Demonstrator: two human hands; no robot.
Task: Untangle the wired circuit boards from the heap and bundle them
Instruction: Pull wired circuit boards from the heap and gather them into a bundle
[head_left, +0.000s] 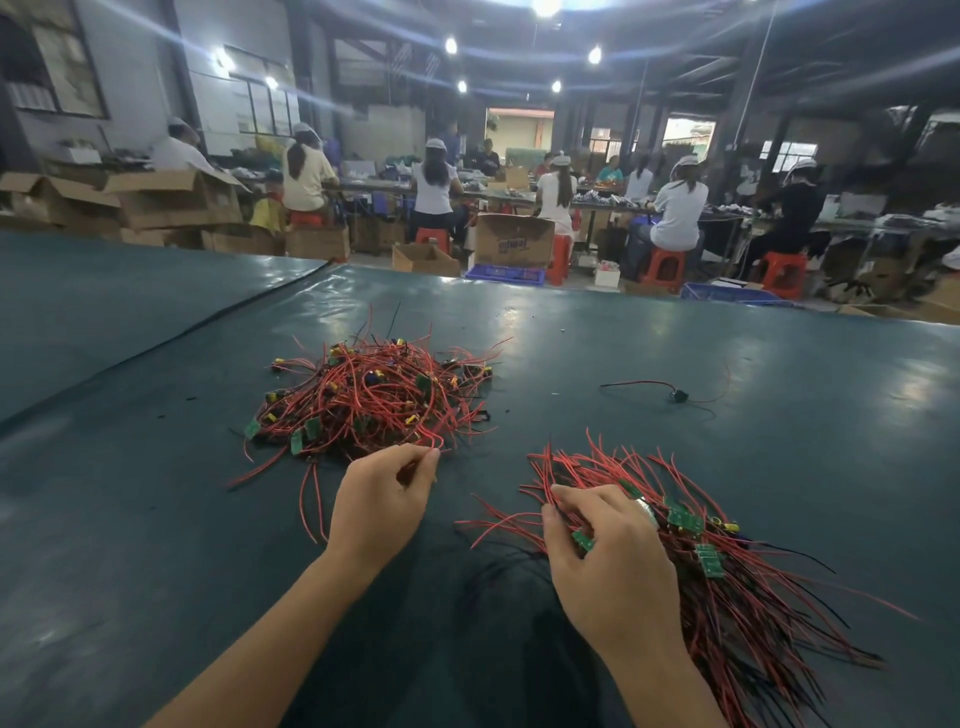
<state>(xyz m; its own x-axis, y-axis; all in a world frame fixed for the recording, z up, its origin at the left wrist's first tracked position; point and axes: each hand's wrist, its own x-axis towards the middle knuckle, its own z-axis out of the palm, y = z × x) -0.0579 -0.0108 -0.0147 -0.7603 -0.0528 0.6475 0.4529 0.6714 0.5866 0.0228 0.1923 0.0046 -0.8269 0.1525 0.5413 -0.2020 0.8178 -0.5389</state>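
A tangled heap (374, 400) of red-wired small green circuit boards lies on the dark green table (156, 519), ahead and slightly left. My left hand (382, 506) is at the heap's near edge and pinches a red wire between thumb and fingertips. To the right lies a sorted bundle (727, 566) of the same wired boards, wires fanned out. My right hand (608, 561) rests on the bundle's left side, with its fingers curled round wires and a green board.
A single loose wire with a black part (675, 396) lies further right on the table. A dark seam (171, 338) runs diagonally across the table at left. Beyond the far edge, people sit on red stools among cardboard boxes and blue crates.
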